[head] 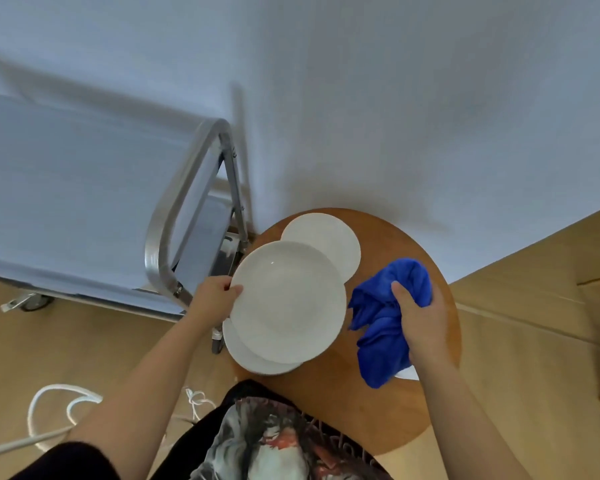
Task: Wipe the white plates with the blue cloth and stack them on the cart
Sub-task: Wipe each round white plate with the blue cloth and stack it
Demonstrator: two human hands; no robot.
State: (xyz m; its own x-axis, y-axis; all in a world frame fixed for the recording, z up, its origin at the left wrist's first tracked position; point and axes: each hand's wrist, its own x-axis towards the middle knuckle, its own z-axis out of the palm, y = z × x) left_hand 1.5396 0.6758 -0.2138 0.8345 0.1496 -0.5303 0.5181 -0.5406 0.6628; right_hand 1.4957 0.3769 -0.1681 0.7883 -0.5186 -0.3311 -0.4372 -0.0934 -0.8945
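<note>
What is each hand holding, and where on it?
Left hand grips the top white plate by its left rim; right hand clutches the bunched blue cloth.

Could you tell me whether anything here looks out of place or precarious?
One thing: the lowest plate juts past the round wooden table's left edge, under the plate held by the left hand. Also, white cable lies loose on the floor.

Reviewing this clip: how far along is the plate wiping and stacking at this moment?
Early, by the look of it. No plates show on the visible part of the cart. In hand: the left hand grips the rim of the held plate, and the right hand grips the blue cloth beside it. Left: the far plate and the lower plate sit on the round table.
</note>
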